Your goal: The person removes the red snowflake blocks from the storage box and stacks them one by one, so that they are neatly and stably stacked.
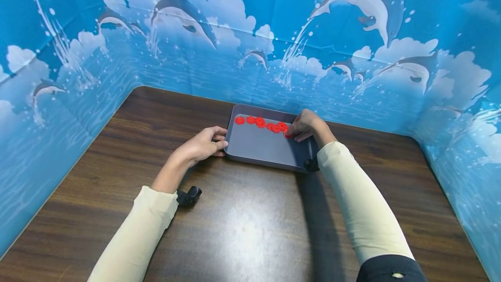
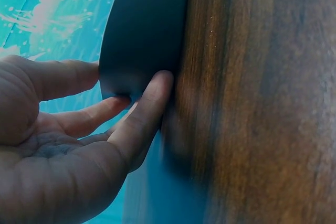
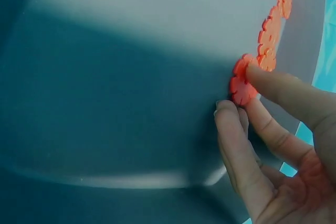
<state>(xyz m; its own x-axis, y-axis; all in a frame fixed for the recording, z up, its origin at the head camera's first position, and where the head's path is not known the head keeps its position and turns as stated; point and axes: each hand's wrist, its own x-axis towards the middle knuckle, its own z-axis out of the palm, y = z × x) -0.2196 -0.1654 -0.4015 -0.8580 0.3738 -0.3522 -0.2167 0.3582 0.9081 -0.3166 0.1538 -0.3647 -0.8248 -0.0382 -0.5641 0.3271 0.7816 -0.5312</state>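
A grey rectangular tray point(image 1: 258, 153) lies on the wooden table, and along its far side runs a row of red notched plastic discs point(image 1: 260, 122), some overlapping. At the tray's near left corner, my left hand point(image 1: 205, 143) holds it from outside, with the thumb at the rim and other fingers point(image 2: 149, 98) against the outer wall. Inside, near the far right end, my right hand point(image 1: 307, 126) pinches the last red notched disc point(image 3: 242, 90) of the row. One fingertip point(image 3: 254, 74) covers part of that disc.
The brown table point(image 1: 250, 225) extends in front of the tray and to both sides. Behind it hangs a blue dolphin-print curtain point(image 1: 219, 73). Black wrist cameras sit on the left wrist point(image 1: 189, 196) and by the tray's near right corner point(image 1: 311, 165).
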